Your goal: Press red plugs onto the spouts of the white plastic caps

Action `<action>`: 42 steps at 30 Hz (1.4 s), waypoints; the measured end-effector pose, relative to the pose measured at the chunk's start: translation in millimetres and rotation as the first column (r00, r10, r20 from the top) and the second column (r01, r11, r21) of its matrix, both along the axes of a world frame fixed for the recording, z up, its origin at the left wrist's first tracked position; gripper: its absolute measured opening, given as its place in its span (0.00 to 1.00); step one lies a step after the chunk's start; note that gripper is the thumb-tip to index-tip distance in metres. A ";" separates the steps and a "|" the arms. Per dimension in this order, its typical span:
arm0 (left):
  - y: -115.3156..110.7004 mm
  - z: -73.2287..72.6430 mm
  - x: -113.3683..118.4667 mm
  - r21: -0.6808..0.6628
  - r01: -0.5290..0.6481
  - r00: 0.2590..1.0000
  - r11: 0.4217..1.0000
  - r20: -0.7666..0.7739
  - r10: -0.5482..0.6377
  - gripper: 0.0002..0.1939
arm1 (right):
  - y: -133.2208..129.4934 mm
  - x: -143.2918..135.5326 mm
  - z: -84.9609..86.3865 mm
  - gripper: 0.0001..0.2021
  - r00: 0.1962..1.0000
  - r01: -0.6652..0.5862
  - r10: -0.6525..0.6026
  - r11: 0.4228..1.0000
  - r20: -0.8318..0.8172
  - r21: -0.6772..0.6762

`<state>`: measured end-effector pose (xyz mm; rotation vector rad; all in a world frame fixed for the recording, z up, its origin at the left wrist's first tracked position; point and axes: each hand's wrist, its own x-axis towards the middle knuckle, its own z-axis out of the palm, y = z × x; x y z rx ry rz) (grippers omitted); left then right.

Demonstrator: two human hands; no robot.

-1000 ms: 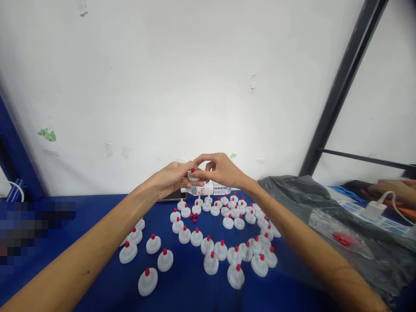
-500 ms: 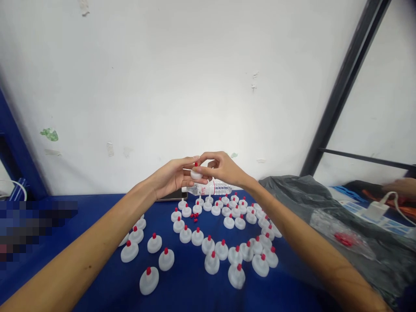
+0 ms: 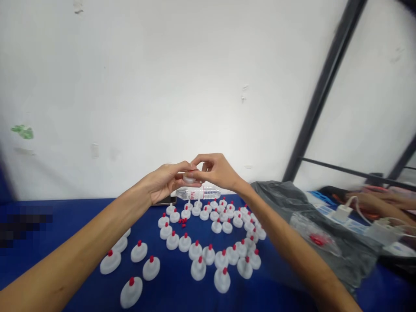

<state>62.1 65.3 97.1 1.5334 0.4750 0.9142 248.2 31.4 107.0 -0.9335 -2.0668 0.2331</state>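
Observation:
Above the far part of the table, my left hand [image 3: 165,180] and my right hand [image 3: 216,170] meet, both closed on one white nozzle cap [image 3: 189,178]. My left fingers hold its round white base, while my right thumb and forefinger pinch at its red tip, which is mostly covered. Below them several white round nozzle caps with red tips [image 3: 185,243] stand on the blue table [image 3: 175,284], many set in a curved row. A few near the bottle have bare white spouts. Small loose red tips [image 3: 183,222] lie inside the curve.
A clear plastic bottle [image 3: 198,193] lies at the wall, beside a dark phone [image 3: 164,201]. At the right are a grey plastic sheet [image 3: 276,199], a clear bag with red pieces [image 3: 316,237] and white chargers [image 3: 343,212]. Another person's arm [image 3: 373,201] shows at far right.
The view has turned right, so the things sit further left. My right fingers now cover the red tip of the held cap. More of another person's arm shows at the right.

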 end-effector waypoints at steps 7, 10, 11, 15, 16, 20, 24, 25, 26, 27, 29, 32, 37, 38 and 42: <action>-21.7 -4.4 -7.5 -0.079 0.054 0.981 0.995 -0.181 -0.068 0.14 | -33.0 -6.7 -15.2 0.10 0.993 0.108 -0.109 0.994 -0.042 -0.016; -28.0 -10.9 -17.8 -0.017 0.103 0.926 0.995 -0.364 -0.102 0.19 | -48.2 -13.1 -34.3 0.08 0.989 0.147 -0.148 0.988 -0.024 -0.052; -26.1 -13.8 -20.9 0.026 0.097 0.901 0.995 -0.426 -0.077 0.21 | -51.3 -14.0 -41.6 0.08 0.984 0.179 -0.180 0.983 -0.020 -0.047; -0.2 -27.8 -27.7 0.313 -0.100 0.757 0.944 -0.592 0.277 0.23 | -51.1 -8.3 -70.8 0.05 0.929 0.330 -0.318 0.943 0.189 -0.036; 7.7 -31.2 -27.9 0.389 -0.140 0.699 0.911 -0.612 0.369 0.20 | -48.8 -5.2 -77.3 0.05 0.904 0.358 -0.329 0.932 0.272 -0.061; 28.1 -42.9 -23.2 0.558 -0.092 0.497 0.825 -0.692 0.524 0.14 | -40.4 4.4 -96.0 0.05 0.835 0.401 -0.308 0.908 0.456 -0.123; 31.3 -51.7 -17.5 0.578 0.030 0.369 0.815 -0.764 0.528 0.16 | -39.4 2.5 -102.6 0.07 0.835 0.381 -0.293 0.918 0.466 -0.106; 31.1 -53.6 -17.0 0.582 0.040 0.343 0.812 -0.771 0.536 0.16 | -39.3 0.2 -103.8 0.07 0.841 0.358 -0.280 0.929 0.464 -0.089; 31.1 -55.2 -17.0 0.588 0.046 0.321 0.807 -0.774 0.546 0.17 | -39.0 -2.7 -105.2 0.07 0.846 0.325 -0.257 0.943 0.467 -0.070; 31.2 -56.6 -17.3 0.593 0.049 0.305 0.804 -0.775 0.554 0.17 | -38.5 -5.8 -106.9 0.08 0.848 0.284 -0.227 0.957 0.479 -0.050; 32.2 -58.9 -18.5 0.595 0.055 0.286 0.802 -0.779 0.558 0.17 | -36.8 -12.0 -110.6 0.10 0.835 0.210 -0.171 0.978 0.524 -0.015; 34.8 -62.2 -20.2 0.576 0.074 0.285 0.814 -0.795 0.536 0.17 | -33.8 -18.3 -114.4 0.12 0.794 0.165 -0.138 0.986 0.592 0.007; 35.2 -71.9 -20.4 0.553 0.088 0.331 0.828 -0.800 0.499 0.17 | -30.4 -19.1 -114.2 0.11 0.776 0.175 -0.123 0.984 0.619 -0.024; 34.7 -74.0 -20.1 0.556 0.077 0.342 0.827 -0.794 0.502 0.17 | -30.0 -18.9 -114.1 0.10 0.776 0.180 -0.121 0.983 0.620 -0.035; 35.4 -77.5 -18.5 0.554 0.004 0.389 0.833 -0.768 0.509 0.17 | -28.6 -19.3 -114.9 0.07 0.780 0.209 -0.136 0.977 0.610 -0.049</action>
